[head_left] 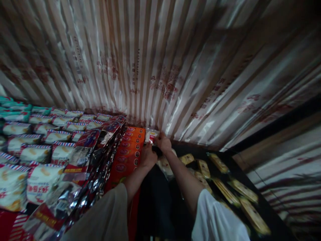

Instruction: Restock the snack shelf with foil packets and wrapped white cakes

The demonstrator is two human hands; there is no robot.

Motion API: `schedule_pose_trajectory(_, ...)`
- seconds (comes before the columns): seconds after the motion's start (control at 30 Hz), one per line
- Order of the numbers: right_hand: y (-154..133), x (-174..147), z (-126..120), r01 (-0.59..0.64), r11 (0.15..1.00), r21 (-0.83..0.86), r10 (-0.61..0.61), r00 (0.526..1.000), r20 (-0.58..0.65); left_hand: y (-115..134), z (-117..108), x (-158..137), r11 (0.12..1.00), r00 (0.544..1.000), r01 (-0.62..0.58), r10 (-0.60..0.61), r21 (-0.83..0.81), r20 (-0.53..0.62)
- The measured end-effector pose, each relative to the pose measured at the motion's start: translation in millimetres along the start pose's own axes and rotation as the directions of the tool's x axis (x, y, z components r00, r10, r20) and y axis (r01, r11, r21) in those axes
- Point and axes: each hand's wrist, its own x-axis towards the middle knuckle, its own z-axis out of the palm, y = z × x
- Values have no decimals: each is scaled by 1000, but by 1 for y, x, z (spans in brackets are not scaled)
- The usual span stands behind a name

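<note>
A small clear packet (151,136) with a red and yellow label lies at the table's far edge, by the draped sheeting. My left hand (149,156) has its curled fingers at the packet's lower edge. On the right side, my right hand (164,144) pinches the packet's corner. Dim light and blur hide the exact fingertip contact. Partly behind my right forearm is a pale clear-wrapped item (165,166). Left of my left hand runs an orange printed sheet (125,152) with a row of oval logos.
Rows of white snack bags (37,184) fill the left side, with silvery-red pouches (85,150) beside them. Several yellowish wrapped packs (254,216) lie on the black table cover (160,207) at right. Striped plastic sheeting (150,60) hangs behind the table.
</note>
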Motion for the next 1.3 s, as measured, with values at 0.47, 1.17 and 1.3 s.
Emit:
schedule_pose_trajectory(0.47,-11,-125,18,434,837,333,-436,897,-73,-55,-79,-104,845,943,-206,306,493,-130)
schedule_pose_trajectory(1.17,-11,-160,40,-97,660,745,17,993,114,-61,-88,-97,770,951,-150,283,620,-122)
schedule_pose_trajectory(1.3,-16,-163,40,-115,673,730,16,990,142,-64,-89,-93,724,950,-142,291,675,-112)
